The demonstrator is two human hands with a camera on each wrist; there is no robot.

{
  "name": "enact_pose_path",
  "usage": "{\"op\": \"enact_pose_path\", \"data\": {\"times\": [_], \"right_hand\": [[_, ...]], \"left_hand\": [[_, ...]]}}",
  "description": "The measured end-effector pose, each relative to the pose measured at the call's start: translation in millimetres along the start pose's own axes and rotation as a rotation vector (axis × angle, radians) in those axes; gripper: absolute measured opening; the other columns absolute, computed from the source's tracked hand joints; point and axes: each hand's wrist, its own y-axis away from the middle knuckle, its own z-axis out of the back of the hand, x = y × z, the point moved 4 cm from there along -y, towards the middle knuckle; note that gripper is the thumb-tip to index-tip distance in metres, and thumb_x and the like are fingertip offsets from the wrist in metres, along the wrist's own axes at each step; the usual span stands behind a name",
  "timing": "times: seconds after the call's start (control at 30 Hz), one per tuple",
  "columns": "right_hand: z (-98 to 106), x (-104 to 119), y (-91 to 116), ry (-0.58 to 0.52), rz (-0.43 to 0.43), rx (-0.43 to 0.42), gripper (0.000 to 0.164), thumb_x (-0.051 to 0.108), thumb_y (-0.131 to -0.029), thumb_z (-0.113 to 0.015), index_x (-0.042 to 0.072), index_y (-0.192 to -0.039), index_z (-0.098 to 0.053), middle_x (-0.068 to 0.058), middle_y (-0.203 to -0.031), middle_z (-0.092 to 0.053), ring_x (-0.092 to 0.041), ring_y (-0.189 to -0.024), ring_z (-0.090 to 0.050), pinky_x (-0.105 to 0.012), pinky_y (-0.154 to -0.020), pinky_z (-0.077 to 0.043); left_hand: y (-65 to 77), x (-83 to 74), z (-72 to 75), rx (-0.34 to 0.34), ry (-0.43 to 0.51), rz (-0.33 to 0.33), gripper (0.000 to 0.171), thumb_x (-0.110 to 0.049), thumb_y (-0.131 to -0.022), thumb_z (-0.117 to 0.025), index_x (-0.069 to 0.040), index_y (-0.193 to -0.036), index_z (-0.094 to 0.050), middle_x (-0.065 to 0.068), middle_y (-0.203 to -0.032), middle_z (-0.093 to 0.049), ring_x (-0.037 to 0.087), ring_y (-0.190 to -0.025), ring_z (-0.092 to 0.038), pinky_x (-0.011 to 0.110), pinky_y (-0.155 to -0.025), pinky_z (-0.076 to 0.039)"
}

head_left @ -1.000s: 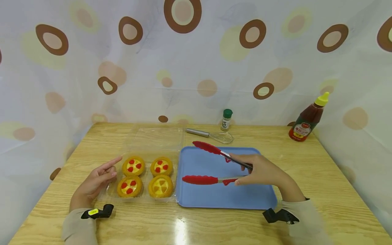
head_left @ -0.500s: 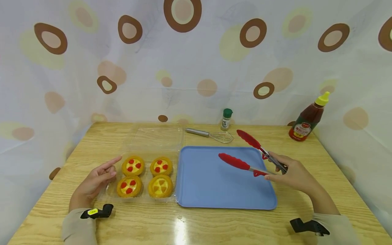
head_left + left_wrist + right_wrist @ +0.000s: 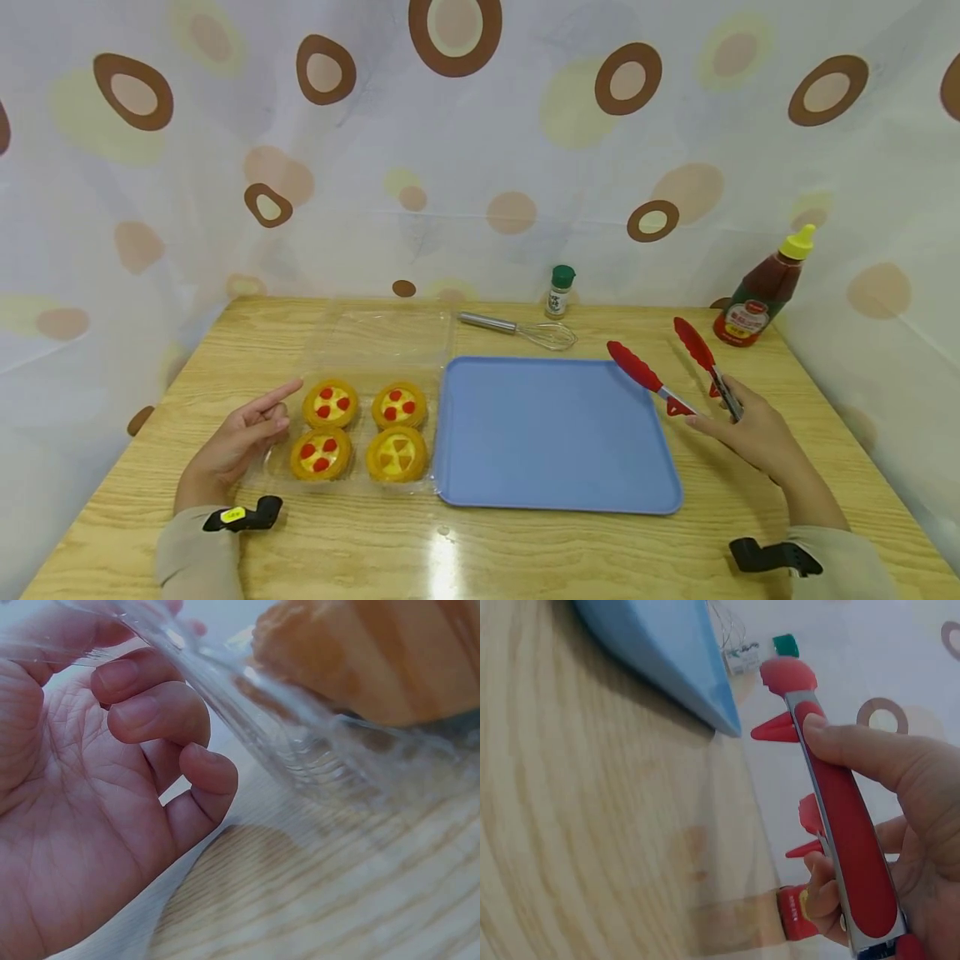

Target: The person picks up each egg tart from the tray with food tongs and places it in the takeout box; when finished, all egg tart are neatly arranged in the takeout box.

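My right hand (image 3: 768, 437) holds a pair of red-tipped tongs (image 3: 636, 367) by the handles, their two arms spread apart. One tip hangs over the tray's far right corner, the other right of it, with nothing between them. In the right wrist view my thumb lies along the red grip. At the left, my left hand (image 3: 238, 442) pinches the side rim of a clear plastic box (image 3: 360, 429). Its index finger points forward; the others curl. Several tarts (image 3: 320, 454) sit inside, most with red pieces on top; one tart (image 3: 396, 455) has yellow wedges.
A blue tray (image 3: 555, 433) lies right beside the box. Behind it are a whisk (image 3: 495, 323) and a green-capped shaker (image 3: 559, 293). A red sauce bottle (image 3: 757, 300) with a yellow nozzle stands at the back right. A patterned curtain (image 3: 510, 150) borders the table.
My right hand has carried the tongs from above the tray to its right side, and the tips now point farther back. The left hand stays at the box.
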Motion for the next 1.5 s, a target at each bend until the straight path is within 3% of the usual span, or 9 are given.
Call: {"op": "enact_pose_path", "data": {"times": [0.07,0.2,0.33,0.47,0.7,0.83,1.0,1.27,1.5], "right_hand": [[0,-7,0,-0.007,-0.02,0.008,0.1,0.046,-0.087,-0.064,-0.012,-0.146,-0.007,-0.041,-0.137,-0.029,-0.052,-0.116,-0.035,-0.065,-0.085,-0.039],[-1,-17,0,0.001,-0.037,0.006,0.098,0.045,-0.088,-0.063,-0.017,-0.143,-0.011,-0.038,-0.127,-0.037,-0.051,-0.112,-0.038,-0.066,-0.086,-0.038],[-1,-24,0,0.005,-0.046,-0.034,0.081,0.044,-0.088,-0.064,-0.015,-0.133,-0.03,-0.027,-0.096,-0.046,-0.041,-0.091,-0.047,-0.048,-0.068,-0.046],[-1,-28,0,0.023,-0.059,-0.078,0.067,0.044,-0.088,-0.064,-0.012,-0.115,-0.038,-0.01,-0.076,-0.036,-0.026,-0.07,-0.042,-0.032,-0.053,-0.034],[-2,-28,-2,0.042,-0.086,-0.064,0.074,0.045,-0.088,-0.063,-0.017,-0.118,-0.034,-0.015,-0.08,-0.039,-0.03,-0.076,-0.045,-0.033,-0.057,-0.037],[-2,-27,-4,0.047,-0.114,-0.017,0.088,0.047,-0.09,-0.058,-0.022,-0.13,-0.022,-0.037,-0.1,-0.045,-0.044,-0.086,-0.049,-0.044,-0.065,-0.048],[-7,-24,-5,0.041,-0.209,0.052,0.109,0.055,-0.091,-0.05,-0.024,-0.136,0.01,-0.054,-0.128,-0.019,-0.064,-0.112,-0.034,-0.065,-0.086,-0.041],[-15,-26,-5,0.139,-0.329,0.04,0.115,0.066,-0.089,-0.04,-0.02,-0.135,0.021,-0.055,-0.115,-0.024,-0.064,-0.098,-0.038,-0.059,-0.069,-0.047],[-17,-19,-2,0.172,-0.361,0.066,0.115,0.069,-0.089,-0.034,-0.018,-0.134,0.025,-0.056,-0.118,-0.019,-0.069,-0.104,-0.028,-0.064,-0.071,-0.043]], "left_hand": [[-0.7,0.5,-0.4,-0.011,-0.004,0.012,0.054,0.012,-0.097,-0.035,-0.01,-0.146,-0.038,0.006,-0.076,-0.026,0.022,-0.062,-0.025,0.033,-0.057,-0.021],[-1.5,1.0,-1.4,-0.016,-0.004,0.022,0.054,0.011,-0.097,-0.036,-0.012,-0.145,-0.039,0.005,-0.076,-0.027,0.022,-0.063,-0.026,0.033,-0.057,-0.021],[-1.3,1.2,-1.8,-0.019,-0.007,0.027,0.054,0.011,-0.097,-0.036,-0.012,-0.146,-0.039,0.005,-0.076,-0.028,0.023,-0.063,-0.026,0.033,-0.057,-0.022],[-0.3,1.8,-1.7,-0.022,-0.004,0.03,0.054,0.011,-0.097,-0.036,-0.013,-0.145,-0.04,0.005,-0.075,-0.027,0.023,-0.063,-0.026,0.033,-0.057,-0.022],[0.2,1.9,-1.3,-0.03,-0.011,0.029,0.053,0.011,-0.097,-0.036,-0.012,-0.145,-0.04,0.005,-0.075,-0.027,0.023,-0.063,-0.026,0.034,-0.059,-0.021],[-0.3,0.3,-1.8,-0.025,-0.008,0.023,0.053,0.011,-0.097,-0.036,-0.012,-0.145,-0.04,0.005,-0.075,-0.026,0.023,-0.063,-0.025,0.034,-0.06,-0.021],[-1.6,-1.8,-2.3,0.004,0.002,-0.01,0.053,0.013,-0.097,-0.033,-0.006,-0.147,-0.035,0.006,-0.075,-0.025,0.023,-0.061,-0.023,0.033,-0.057,-0.021],[-2.4,-0.7,-3.7,0.009,-0.004,-0.003,0.053,0.012,-0.097,-0.034,-0.007,-0.147,-0.034,0.006,-0.075,-0.026,0.023,-0.06,-0.023,0.033,-0.055,-0.021],[-1.5,-0.5,-1.5,0.012,0.006,0.001,0.054,0.012,-0.097,-0.034,-0.008,-0.147,-0.035,0.006,-0.075,-0.026,0.023,-0.06,-0.023,0.034,-0.057,-0.021]]}}
